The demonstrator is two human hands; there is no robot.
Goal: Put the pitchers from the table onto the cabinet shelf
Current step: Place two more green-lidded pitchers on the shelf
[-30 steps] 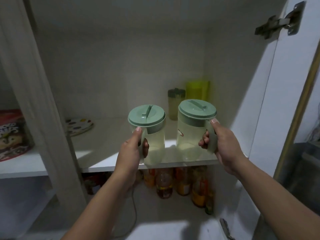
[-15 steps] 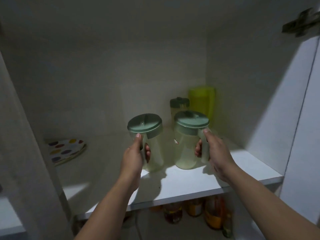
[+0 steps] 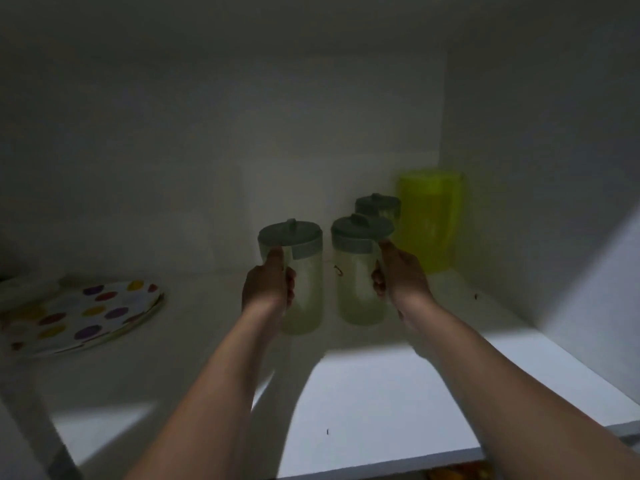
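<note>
Two pale translucent pitchers with grey-green lids stand upright deep on the white cabinet shelf [image 3: 381,403]. My left hand [image 3: 268,285] is closed around the handle of the left pitcher [image 3: 304,282]. My right hand [image 3: 401,275] grips the handle of the right pitcher [image 3: 353,282]. Both pitchers look as if they rest on the shelf, though the dim light leaves contact uncertain. A third similar pitcher [image 3: 379,207] stands behind the right one, mostly hidden.
A tall yellow-green container [image 3: 429,220] stands in the back right corner by the side wall. Polka-dot plates [image 3: 79,317] lie at the shelf's left. The shelf's front edge runs along the bottom right.
Both hands have pushed the pitchers farther back into the cabinet, close to the third pitcher and the yellow-green container. The camera has moved in closer, and the shelves below have dropped out of view.
</note>
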